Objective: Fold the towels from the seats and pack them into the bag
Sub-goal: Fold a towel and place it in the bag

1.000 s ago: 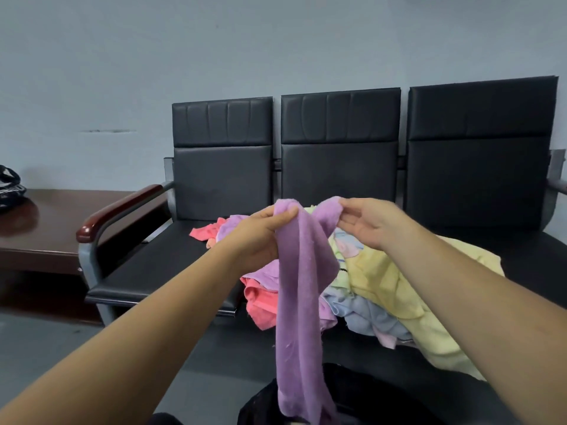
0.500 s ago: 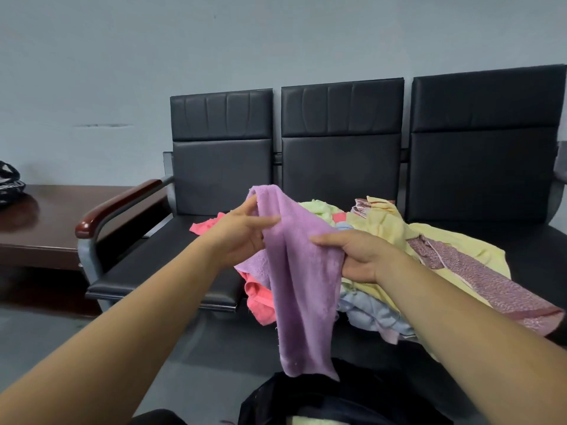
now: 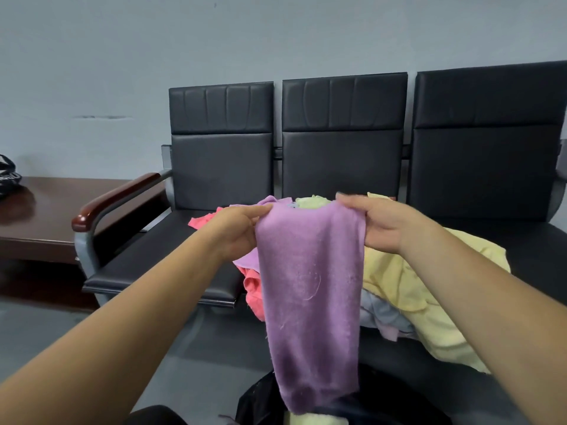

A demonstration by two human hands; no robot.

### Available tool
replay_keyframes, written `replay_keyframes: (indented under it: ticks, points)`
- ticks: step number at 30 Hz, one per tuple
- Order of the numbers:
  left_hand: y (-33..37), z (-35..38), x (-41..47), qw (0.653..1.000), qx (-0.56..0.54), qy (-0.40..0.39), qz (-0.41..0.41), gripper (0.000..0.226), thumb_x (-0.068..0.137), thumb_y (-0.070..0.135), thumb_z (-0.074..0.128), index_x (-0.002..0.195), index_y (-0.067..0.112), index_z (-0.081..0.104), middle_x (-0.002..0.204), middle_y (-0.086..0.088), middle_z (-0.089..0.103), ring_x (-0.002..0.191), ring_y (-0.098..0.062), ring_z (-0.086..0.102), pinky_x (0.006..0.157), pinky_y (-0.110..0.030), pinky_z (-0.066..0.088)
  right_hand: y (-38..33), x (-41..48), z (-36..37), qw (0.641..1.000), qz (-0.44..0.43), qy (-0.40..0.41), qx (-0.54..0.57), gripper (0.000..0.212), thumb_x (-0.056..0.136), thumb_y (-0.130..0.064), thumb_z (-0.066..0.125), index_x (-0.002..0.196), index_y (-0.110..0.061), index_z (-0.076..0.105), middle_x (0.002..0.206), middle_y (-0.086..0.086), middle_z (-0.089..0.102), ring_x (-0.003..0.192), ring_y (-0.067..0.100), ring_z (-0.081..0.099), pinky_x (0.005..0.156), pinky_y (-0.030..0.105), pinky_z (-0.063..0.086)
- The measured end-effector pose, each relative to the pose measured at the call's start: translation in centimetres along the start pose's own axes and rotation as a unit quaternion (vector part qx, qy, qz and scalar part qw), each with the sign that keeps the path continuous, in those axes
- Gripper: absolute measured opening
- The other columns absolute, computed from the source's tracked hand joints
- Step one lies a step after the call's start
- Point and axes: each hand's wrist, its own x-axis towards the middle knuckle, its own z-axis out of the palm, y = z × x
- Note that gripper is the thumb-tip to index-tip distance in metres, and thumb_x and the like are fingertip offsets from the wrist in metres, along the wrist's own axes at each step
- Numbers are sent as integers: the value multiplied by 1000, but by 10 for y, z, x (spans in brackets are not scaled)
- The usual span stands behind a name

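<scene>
A purple towel point(image 3: 310, 289) hangs spread in front of me, held by its top corners. My left hand point(image 3: 237, 230) pinches the left corner and my right hand point(image 3: 382, 223) grips the right corner. Its lower end dangles over the open black bag point(image 3: 260, 403) on the floor, where a pale yellow-green towel point(image 3: 313, 420) lies inside. Behind it, a pile of towels point(image 3: 408, 280) in yellow, coral, grey-blue and light green covers the middle of the black seats point(image 3: 159, 256).
The three-seat black bench has a wood-topped armrest point(image 3: 116, 199) at its left end. A dark wooden side table point(image 3: 52, 216) stands to the left, with a black object point(image 3: 7, 176) on it. Grey wall behind, grey floor below.
The purple towel went from a bunched strip to a flat spread sheet. My hands moved apart to its two top corners and levelled out.
</scene>
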Motion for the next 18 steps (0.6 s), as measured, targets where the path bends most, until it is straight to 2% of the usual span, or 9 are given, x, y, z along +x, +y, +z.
replay_keyframes:
  ticks: [2,3,6,8,10,11,13,15,18]
  points:
    - [4,5,-3,999,-11,-45,20,31,100,6,54,129,0,62,123,-13,71,110,-25,67,96,-34,55,-5,-3,-2,998,-4,-49,47,38,92,-16,68,123,5,68,124,16,70,116,22,68,99,34,56]
    - [6,7,-3,998,11,-54,34,31,99,1,54,129,-2,62,122,-16,71,111,-27,68,94,-34,56,-5,-4,-3,998,-10,-62,29,38,91,-12,67,125,6,66,127,17,69,117,23,68,100,34,55]
    - [5,5,0,994,86,-5,69,34,93,-10,59,126,-5,63,117,-19,73,109,-28,69,95,-35,56,0,-4,-4,994,-36,-6,-101,19,93,3,63,111,6,69,114,20,73,98,26,73,94,43,58]
    - [4,-1,2,958,253,71,119,23,90,-3,68,112,2,72,103,-13,77,95,-21,70,94,-36,58,0,-6,-5,980,-53,44,-189,20,95,-2,66,114,0,71,111,17,75,95,29,71,93,52,57]
    - [3,-4,1,907,380,101,148,12,90,9,72,101,4,71,93,-13,75,82,-18,64,89,-40,58,-2,-7,-6,964,-64,66,-248,19,96,-7,67,114,-7,72,109,11,77,93,27,73,86,49,60]
    - [3,-3,0,901,393,106,148,11,93,11,69,100,2,68,92,-14,73,80,-17,64,85,-38,61,-4,-6,-7,961,-68,72,-258,19,96,-7,68,114,-7,72,108,10,77,92,26,74,82,46,61]
    - [3,1,-1,907,383,111,134,14,100,16,60,99,2,62,89,-13,68,77,-19,67,75,-33,63,-6,-6,-5,967,-64,71,-235,20,95,-2,67,114,-1,71,110,15,76,90,25,75,75,42,62]
    - [5,3,0,925,348,117,97,27,102,24,58,100,-2,62,86,-10,65,74,-21,69,71,-33,63,-8,-5,-3,984,-42,63,-158,22,94,2,65,116,5,68,111,18,75,86,23,75,72,36,63]
    - [10,8,2,976,173,128,37,23,99,23,65,95,1,71,79,-6,66,64,-17,64,65,-30,60,-14,-4,1,998,-2,43,-49,19,97,-4,64,114,3,69,102,11,76,79,16,75,71,26,63]
